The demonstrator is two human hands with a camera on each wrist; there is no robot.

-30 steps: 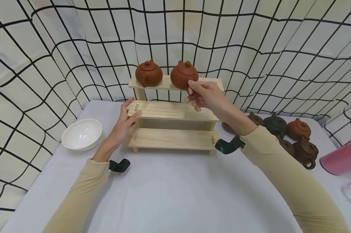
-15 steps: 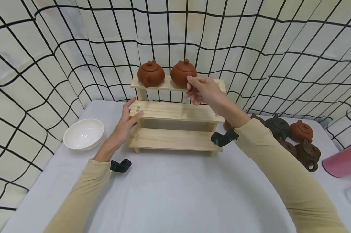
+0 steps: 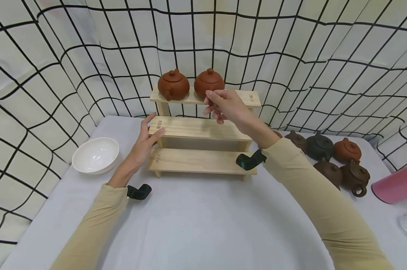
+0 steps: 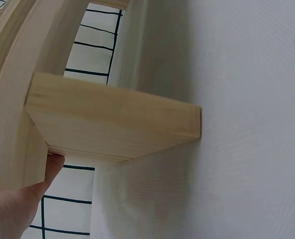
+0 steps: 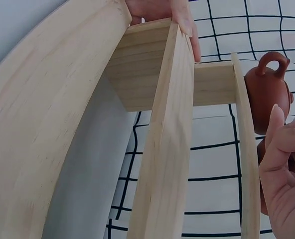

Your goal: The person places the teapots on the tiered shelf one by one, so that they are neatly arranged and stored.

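A three-tier wooden display stand (image 3: 203, 161) stands on the table. My left hand (image 3: 143, 144) grips the left end of its middle shelf, thumb on top; in the left wrist view a fingertip (image 4: 55, 162) shows by the board's underside. Two reddish-brown clay teapots are on the top shelf. The left teapot (image 3: 173, 85) rests there upright, its loop handle visible in the right wrist view. My right hand (image 3: 227, 107) pinches the right teapot (image 3: 208, 82) low at its front, where the fingers hide the held part. Whether that teapot's base touches the shelf cannot be seen.
On the right of the table is a group of teapots, including a dark grey one (image 3: 319, 146), a reddish one (image 3: 347, 150) and a dark brown one (image 3: 355, 178). Beyond them lies a pink cylinder (image 3: 397, 183). A white bowl (image 3: 95, 155) sits left; black netting (image 3: 244, 56) surrounds the table.
My right hand has moved left with the right teapot, which now sits closer to the left teapot and looks more upright. The left hand has kept its hold on the stand.
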